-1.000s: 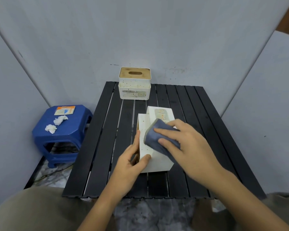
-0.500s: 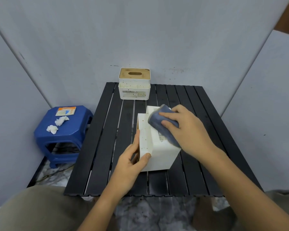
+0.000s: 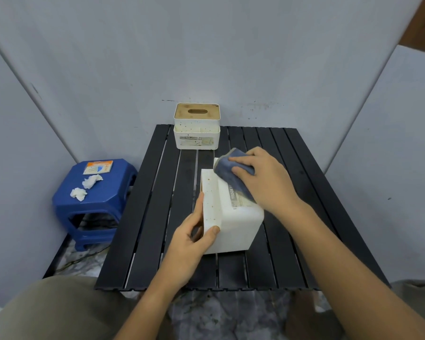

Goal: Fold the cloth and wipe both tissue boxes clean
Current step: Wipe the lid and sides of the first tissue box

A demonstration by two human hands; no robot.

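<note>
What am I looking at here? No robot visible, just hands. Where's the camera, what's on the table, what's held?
There is no machine: a person works bare-handed, filmed by one wide-angle camera worn on the head, looking forward and down. On the black slatted table a white speckled plastic tissue box lies on its side. The left hand grips its near edge to steady it. The right hand presses a folded blue-grey cloth onto its upturned face. A second white tissue box with a wooden lid stands upright at the far edge. Beside the table, a blue plastic stool carries crumpled tissues.
</note>
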